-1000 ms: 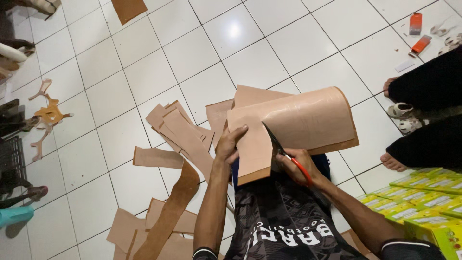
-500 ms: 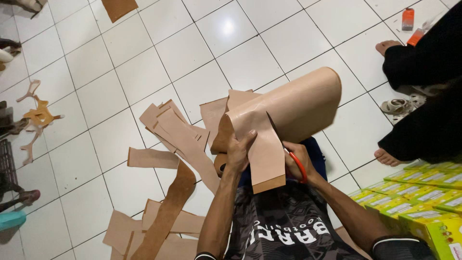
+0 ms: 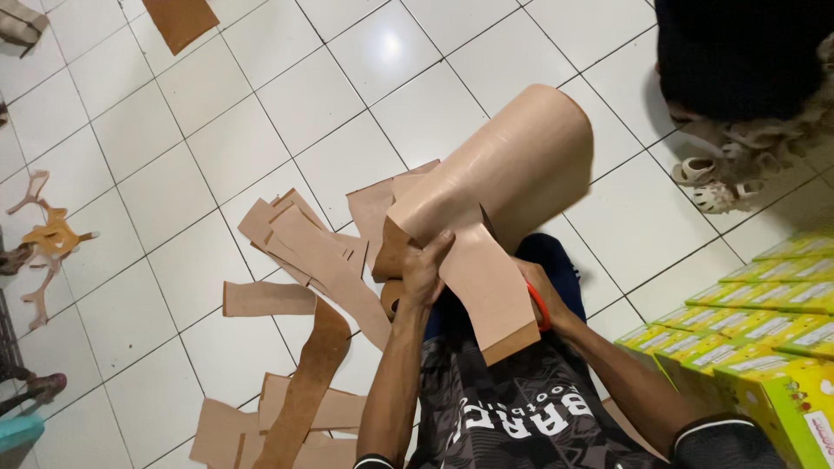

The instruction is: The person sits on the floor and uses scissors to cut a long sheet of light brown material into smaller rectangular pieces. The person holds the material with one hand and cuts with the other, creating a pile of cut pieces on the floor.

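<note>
Compared with a moment ago, I see my left hand (image 3: 426,269) clamped on the tan sheet (image 3: 495,191), now curled higher at frame centre, while my right hand (image 3: 543,300), mostly hidden behind it, grips red-handled scissors (image 3: 539,306), so cutting continues.

White tiled floor (image 3: 174,104) strewn with tan leather offcuts (image 3: 313,252) and yellow boxes (image 3: 756,347)

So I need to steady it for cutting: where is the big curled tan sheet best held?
Grip the tan sheet at its near left edge, coming from the left, where the left hand already clamps it. The far end curls into a wide roll, too bulky to grasp, and the right hand with the red-handled scissors works the right side.
</note>
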A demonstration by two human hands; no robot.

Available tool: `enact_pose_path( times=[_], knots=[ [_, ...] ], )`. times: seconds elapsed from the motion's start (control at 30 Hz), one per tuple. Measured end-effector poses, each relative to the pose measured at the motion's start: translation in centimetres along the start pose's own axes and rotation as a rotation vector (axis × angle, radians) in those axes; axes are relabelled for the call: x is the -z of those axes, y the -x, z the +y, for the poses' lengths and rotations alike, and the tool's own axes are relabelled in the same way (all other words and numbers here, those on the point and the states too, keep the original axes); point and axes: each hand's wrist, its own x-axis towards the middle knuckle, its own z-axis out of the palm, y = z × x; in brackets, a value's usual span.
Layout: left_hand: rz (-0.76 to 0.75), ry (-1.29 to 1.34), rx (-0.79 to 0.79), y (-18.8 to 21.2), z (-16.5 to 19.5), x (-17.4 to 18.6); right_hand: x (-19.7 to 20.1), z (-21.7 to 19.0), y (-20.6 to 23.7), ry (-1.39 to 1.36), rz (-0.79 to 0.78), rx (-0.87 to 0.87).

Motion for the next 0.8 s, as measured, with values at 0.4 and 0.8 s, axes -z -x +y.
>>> enact_pose_path(
  times=[0.4, 0.8],
  knots=[
    [-0.004, 0.077, 0.173, 1.8, -1.0, 1.9, -0.4, -0.4, -0.2, 0.065, 0.053, -0.064],
    [0.037, -0.109, 0.092, 0.5, -0.2, 2.9, -0.5, -1.1, 0.5, 0.088, -0.023, -0.078]
  ],
)
